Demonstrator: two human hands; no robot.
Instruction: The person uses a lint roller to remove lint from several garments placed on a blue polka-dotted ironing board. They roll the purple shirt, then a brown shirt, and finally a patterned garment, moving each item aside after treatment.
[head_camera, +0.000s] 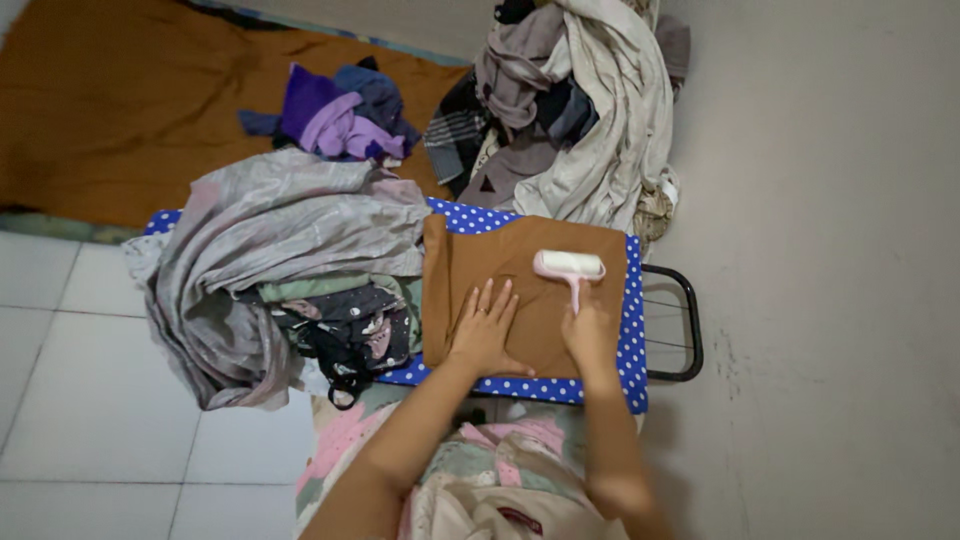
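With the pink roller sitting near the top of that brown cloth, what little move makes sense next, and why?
Probably draw the pink lint roller down the folded brown cloth toward the body. Its head sits near the cloth's far edge, the right hand grips the handle below it, and the left hand lies flat, pinning the cloth on the dotted blue board, so the fabric should stay smooth.

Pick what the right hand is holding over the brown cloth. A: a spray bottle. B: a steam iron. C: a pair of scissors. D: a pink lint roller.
D: the right hand grips the handle of a pink lint roller whose pale roll lies on the brown cloth.
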